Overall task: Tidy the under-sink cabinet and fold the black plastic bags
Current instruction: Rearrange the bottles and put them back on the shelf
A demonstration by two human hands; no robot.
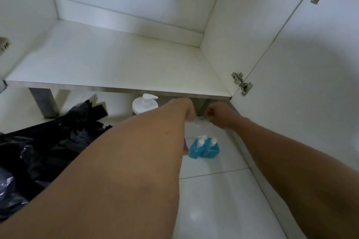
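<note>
The left hand (186, 109) and right hand (219, 117) are hiding their fingertips around something blurred — perhaps clear plastic; the black plastic bags (48, 141) are running off the left edge.

Cool, fairly dim, even light fills the white cabinet (108, 58). A broad soft grey shadow lies on the door (310, 60) at the right of the frame. The glossy floor tiles (213, 200) at bottom centre show a faint glare spot. Straight edges bow toward the corners; the whole picture is slightly soft.
</note>
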